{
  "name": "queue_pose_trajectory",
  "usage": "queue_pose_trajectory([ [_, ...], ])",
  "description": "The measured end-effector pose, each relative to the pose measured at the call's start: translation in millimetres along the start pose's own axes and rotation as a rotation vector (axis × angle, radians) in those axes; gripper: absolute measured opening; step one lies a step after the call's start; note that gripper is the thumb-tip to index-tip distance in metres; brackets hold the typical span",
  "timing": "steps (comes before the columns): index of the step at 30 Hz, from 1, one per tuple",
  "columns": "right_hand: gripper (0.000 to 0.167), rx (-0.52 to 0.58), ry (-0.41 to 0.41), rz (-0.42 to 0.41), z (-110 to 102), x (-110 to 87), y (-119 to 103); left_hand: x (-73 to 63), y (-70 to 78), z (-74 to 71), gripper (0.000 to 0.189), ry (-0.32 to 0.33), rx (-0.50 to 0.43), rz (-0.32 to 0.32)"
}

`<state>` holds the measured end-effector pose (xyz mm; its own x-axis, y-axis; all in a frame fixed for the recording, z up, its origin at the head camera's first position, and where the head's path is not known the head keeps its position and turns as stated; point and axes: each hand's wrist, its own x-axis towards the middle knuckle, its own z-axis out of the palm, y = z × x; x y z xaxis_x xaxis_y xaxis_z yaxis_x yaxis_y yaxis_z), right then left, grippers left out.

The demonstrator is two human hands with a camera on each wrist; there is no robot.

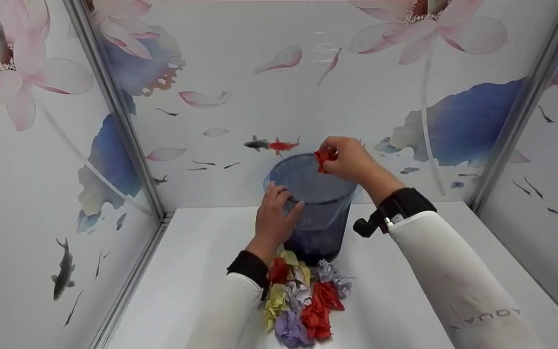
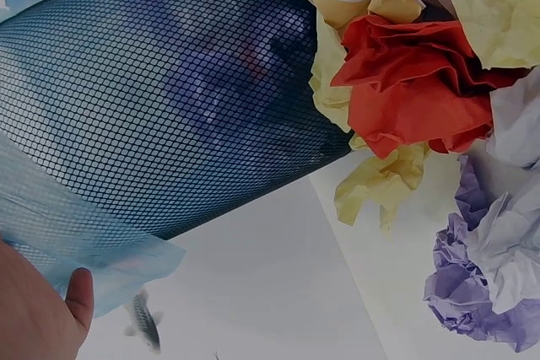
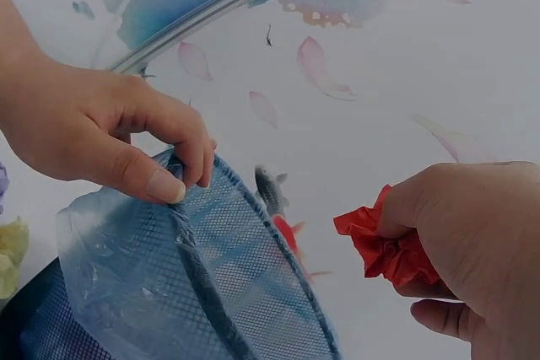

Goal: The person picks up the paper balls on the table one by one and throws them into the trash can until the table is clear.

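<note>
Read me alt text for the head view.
A person's right hand holds crumpled red paper near the rim of a dark bin lined with a bluish bag. The left hand grips the rim; colorful crumpled papers lie on a white table.

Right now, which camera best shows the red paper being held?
The right wrist view: the red paper looks largest there, creases visible, in the right hand. The head view shows it smaller, also partly covered; the left wrist view doesn't show it.

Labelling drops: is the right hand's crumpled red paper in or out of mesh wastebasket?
Out: right wrist view shows right hand gripping crumpled red paper, clear of the mesh wastebasket.
</note>
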<state>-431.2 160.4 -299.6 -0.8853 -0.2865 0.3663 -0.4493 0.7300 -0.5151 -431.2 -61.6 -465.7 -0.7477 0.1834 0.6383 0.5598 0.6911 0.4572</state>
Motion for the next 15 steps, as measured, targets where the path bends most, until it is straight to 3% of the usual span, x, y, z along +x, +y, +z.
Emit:
queue_pose_trajectory([
  [10,0.035,0.017,-0.004,-0.001,19,0.6,12,0.1,1.3,-1.8,0.046,0.002,0.003,0.008],
  [15,0.044,0.015,-0.051,0.018,24,-3.7,17,-0.5,0.9,-2.0,0.048,-0.008,0.021,-0.005],
])
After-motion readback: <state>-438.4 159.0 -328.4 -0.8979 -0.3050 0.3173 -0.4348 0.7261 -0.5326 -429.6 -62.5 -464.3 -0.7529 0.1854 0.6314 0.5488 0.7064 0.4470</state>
